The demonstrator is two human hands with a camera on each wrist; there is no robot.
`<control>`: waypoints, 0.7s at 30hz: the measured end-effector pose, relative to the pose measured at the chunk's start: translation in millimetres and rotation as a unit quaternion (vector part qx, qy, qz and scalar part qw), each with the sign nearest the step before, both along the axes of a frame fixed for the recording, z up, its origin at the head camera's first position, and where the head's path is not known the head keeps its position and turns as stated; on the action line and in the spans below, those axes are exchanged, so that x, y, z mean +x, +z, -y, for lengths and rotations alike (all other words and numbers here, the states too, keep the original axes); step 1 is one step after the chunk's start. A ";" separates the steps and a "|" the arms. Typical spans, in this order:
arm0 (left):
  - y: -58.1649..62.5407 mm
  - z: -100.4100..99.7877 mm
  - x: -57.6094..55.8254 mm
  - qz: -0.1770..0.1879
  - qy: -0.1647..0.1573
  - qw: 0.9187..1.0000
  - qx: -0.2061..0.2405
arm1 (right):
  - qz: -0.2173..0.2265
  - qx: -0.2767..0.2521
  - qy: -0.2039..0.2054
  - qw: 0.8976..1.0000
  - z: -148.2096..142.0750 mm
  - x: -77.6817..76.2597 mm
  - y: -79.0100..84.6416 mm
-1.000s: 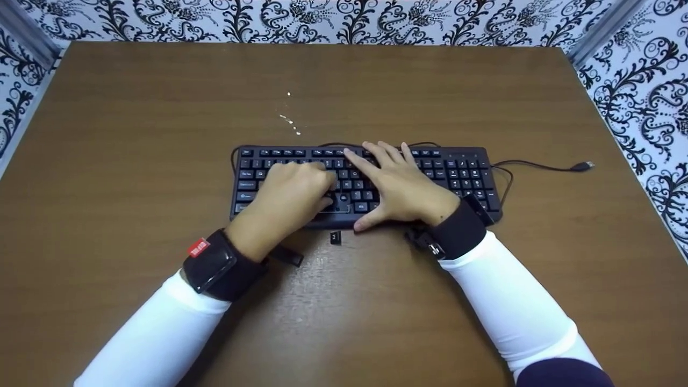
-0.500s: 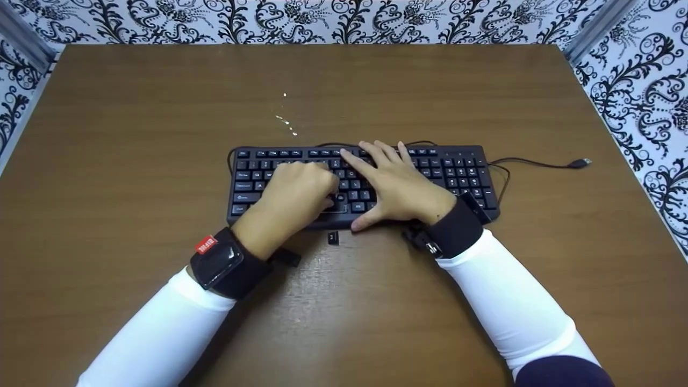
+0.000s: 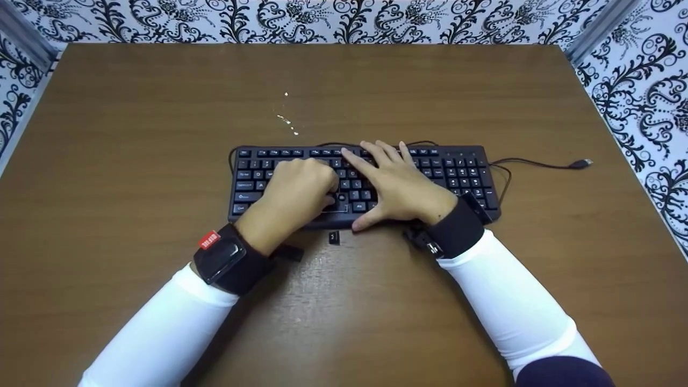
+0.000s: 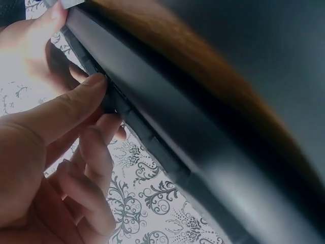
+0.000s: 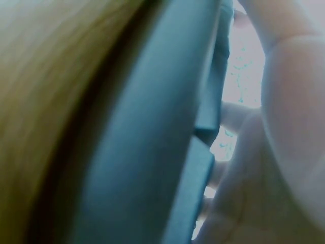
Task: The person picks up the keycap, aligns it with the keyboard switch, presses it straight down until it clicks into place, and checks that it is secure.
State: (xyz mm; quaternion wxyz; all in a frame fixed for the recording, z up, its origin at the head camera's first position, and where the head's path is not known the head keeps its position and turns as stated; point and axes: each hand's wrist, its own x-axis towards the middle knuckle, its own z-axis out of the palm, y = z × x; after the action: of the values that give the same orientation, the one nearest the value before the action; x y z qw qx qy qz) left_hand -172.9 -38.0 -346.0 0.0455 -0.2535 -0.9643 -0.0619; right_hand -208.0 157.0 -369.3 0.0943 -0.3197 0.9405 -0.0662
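A black keyboard (image 3: 419, 215) lies flat on the wooden table. My left hand (image 3: 295, 188) is over its left half with fingers curled. In the left wrist view, thumb and forefinger pinch a dark keycap (image 4: 108, 103) at the key row; its lettering cannot be seen. Just right of that hand, a bare key socket (image 3: 342, 197) shows among the keys. My right hand (image 3: 403, 188) is spread over the middle, fingers across the keys and thumb at the front edge. In the right wrist view, the keyboard's front edge (image 5: 147, 127) looks large and blurred.
A loose keycap (image 3: 334, 237) lies on the table (image 3: 344, 322) before the keyboard. The USB cable (image 3: 537, 163) runs behind the keyboard, its plug (image 3: 580, 164) out to the right. Small pale flecks (image 3: 287, 122) dot the table beyond it. Patterned wall (image 3: 349, 21) stands behind.
My left wrist has shifted slightly right and away from me, while its fingers stay at the same keys. The right hand and the loose keycap have not moved.
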 end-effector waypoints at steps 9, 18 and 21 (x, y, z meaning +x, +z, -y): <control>-1.2 -0.5 2.1 0.001 0.005 1.000 0.001 | -0.005 0.003 0.002 1.000 -0.3 -0.6 0.0; 0.1 -0.7 7.7 -0.035 0.002 0.999 -0.004 | 0.004 0.007 0.000 1.000 0.7 0.6 1.2; -0.8 -1.5 7.8 -0.048 0.005 0.999 0.002 | 0.006 0.005 -0.001 1.000 0.3 0.5 1.9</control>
State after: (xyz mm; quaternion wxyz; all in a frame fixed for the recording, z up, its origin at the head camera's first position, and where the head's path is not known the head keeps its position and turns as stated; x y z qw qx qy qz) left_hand -165.1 -36.5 -346.8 0.0925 -0.2511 -0.9622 -0.0511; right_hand -207.6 156.7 -367.4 0.1018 -0.3181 0.9405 -0.0633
